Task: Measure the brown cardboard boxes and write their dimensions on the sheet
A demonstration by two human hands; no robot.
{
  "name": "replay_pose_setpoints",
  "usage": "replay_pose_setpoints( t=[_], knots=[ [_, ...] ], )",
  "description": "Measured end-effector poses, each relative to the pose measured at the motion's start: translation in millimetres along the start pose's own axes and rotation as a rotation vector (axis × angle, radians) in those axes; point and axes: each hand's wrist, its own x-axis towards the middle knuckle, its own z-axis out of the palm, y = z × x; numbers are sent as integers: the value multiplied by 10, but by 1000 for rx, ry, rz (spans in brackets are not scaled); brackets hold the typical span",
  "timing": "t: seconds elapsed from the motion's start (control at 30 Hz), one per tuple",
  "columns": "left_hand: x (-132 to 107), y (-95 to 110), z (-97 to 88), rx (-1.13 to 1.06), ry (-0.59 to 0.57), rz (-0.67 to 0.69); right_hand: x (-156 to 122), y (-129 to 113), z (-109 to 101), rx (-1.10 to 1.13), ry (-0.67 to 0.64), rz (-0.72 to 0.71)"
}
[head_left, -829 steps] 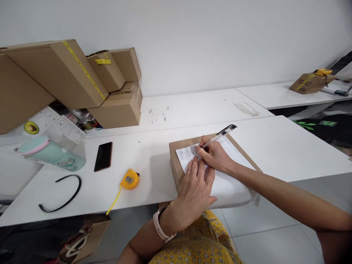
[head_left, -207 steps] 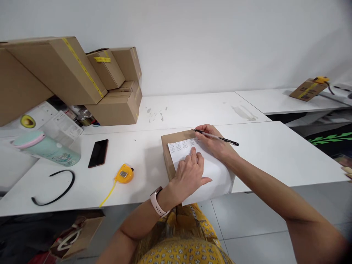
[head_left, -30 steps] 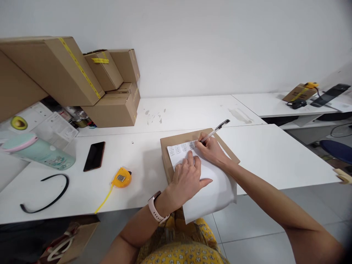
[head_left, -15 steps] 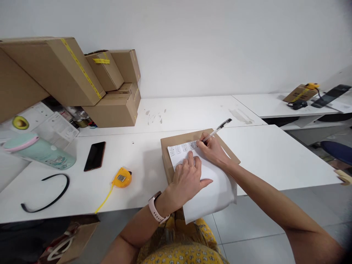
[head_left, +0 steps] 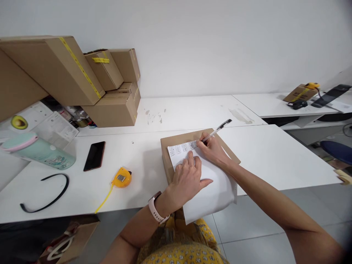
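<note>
A white sheet of paper (head_left: 211, 198) lies on top of a cardboard box (head_left: 183, 138) at the table's front edge, its lower end hanging past the box. Rows of small dark handwriting run along the paper's upper part. My right hand (head_left: 211, 148) grips a pen (head_left: 217, 130) with a clear barrel and black end; its tip is at the writing and partly hidden by the fingers. Flat on the sheet, just below the writing, rests my left hand (head_left: 188, 176), fingers stretched out and thumb apart.
Left on the white table (head_left: 148, 154) lie an orange tape measure (head_left: 121, 178), a phone (head_left: 94, 156), a black curved band (head_left: 62, 192) and a mint tumbler (head_left: 44, 152). Cardboard boxes (head_left: 110, 110) are stacked behind them. A small box (head_left: 299, 94) stands far right.
Both hands, the pen and the paper stay almost in place. The camera view has shifted very slightly, seen in the things at the left.
</note>
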Motion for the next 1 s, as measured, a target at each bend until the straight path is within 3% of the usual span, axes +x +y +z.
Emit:
replay_pose_setpoints(
  t=[0.1,0.23,0.33,0.4,0.43,0.5,0.63,0.73,0.8,0.87,0.93,1.0],
  knots=[
    [-5,2,-15,-2,-6,-8,0,-7,8,14,84,-12],
    [-13,-10,-48,-9,-27,-6,-42,162,-190,128,394,-89],
    [-19,-24,-60,-14,-45,10,-162,609,-556,84,718,-101],
    [-25,-31,-58,-17,-38,17,-294,1033,-806,-94,833,-19],
    [-29,-33,-55,-20,-32,19,-371,1251,-900,-239,784,29],
    [-36,-37,-49,-29,-22,18,-527,1638,-992,-574,560,98],
    [-44,-42,-45,-52,-19,8,-728,2058,-863,-791,256,83],
    [-41,-29,-49,-66,-24,-4,-737,2074,-747,-827,204,57],
    [-55,-18,-51,-90,-25,-14,-728,1946,-729,-764,281,81],
    [-115,-32,-43,-161,38,5,-766,1701,-732,-610,440,107],
    [-243,-111,-14,-297,223,42,-882,1369,-719,-394,632,123],
    [-435,-296,52,-427,500,15,-1063,1027,-675,-210,780,137]
  ],
)
